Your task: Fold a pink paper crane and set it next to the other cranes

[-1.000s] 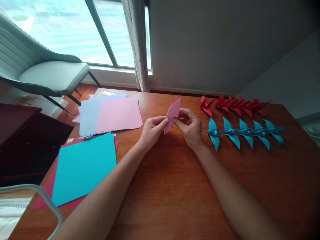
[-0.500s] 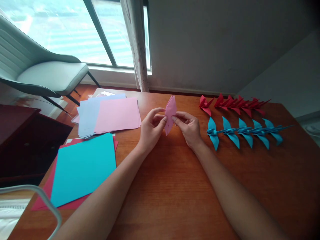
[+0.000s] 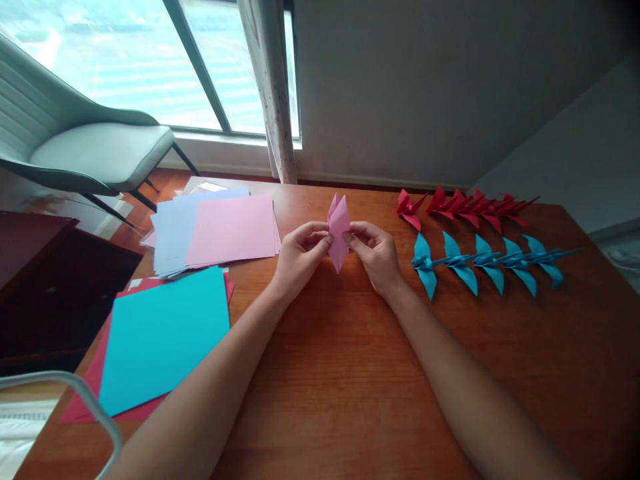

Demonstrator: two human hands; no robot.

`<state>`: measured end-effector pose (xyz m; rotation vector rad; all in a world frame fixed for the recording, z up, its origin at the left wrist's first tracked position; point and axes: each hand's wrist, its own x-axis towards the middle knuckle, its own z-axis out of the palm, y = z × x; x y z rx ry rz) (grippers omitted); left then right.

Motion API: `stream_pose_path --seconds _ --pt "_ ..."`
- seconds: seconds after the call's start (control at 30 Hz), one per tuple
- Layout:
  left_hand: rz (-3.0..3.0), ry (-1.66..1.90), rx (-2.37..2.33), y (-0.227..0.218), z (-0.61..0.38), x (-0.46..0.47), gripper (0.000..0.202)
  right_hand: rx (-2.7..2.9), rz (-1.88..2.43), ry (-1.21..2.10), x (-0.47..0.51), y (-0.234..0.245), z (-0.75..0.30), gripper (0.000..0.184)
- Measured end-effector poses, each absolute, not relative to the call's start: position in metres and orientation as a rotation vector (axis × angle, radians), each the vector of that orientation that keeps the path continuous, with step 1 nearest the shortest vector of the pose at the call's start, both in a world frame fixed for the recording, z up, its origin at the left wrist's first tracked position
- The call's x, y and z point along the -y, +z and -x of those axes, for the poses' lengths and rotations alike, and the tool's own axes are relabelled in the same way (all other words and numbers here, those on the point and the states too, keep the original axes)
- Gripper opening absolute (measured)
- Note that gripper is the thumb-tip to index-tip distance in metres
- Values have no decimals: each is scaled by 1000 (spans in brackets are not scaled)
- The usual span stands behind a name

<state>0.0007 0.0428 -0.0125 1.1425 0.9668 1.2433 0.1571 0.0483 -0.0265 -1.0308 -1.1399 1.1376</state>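
A folded piece of pink origami paper (image 3: 339,227) is held upright above the table, narrow and diamond-shaped, with two points parted at its top. My left hand (image 3: 303,257) pinches its left edge between thumb and fingers. On the opposite edge, my right hand (image 3: 376,257) grips it the same way, thumb on the near face. The fingers behind the paper are partly hidden. To the right lie a row of blue origami cranes (image 3: 490,263) and, behind it, a row of red origami cranes (image 3: 465,205).
On the left of the wooden table (image 3: 320,400) lie pink sheets (image 3: 233,230) over pale blue ones (image 3: 173,233). Nearer, a turquoise sheet (image 3: 165,340) rests on red sheets (image 3: 83,403). A chair (image 3: 105,150) stands by the window, and a grey curved bar (image 3: 100,407) rises at the lower left.
The pink folded paper has turned between my hands, and its top points now stand apart. Both hands stay on its edges, and the view has shifted very slightly.
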Motion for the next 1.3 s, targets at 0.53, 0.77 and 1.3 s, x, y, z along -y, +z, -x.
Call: stream_pose_path --seconds 0.53,0.77,1.3 --pt "-1034 1292 -946 -14 -2 -44 26 1055 1001 1208 -49 -25 -156 26" --pt "-1013 1287 -934 -14 -1 -44 24 1025 1032 1187 -48 -25 -155 20" --pt "-1043 1297 -947 -16 -2 -43 25 963 951 1282 -48 -23 -157 20"
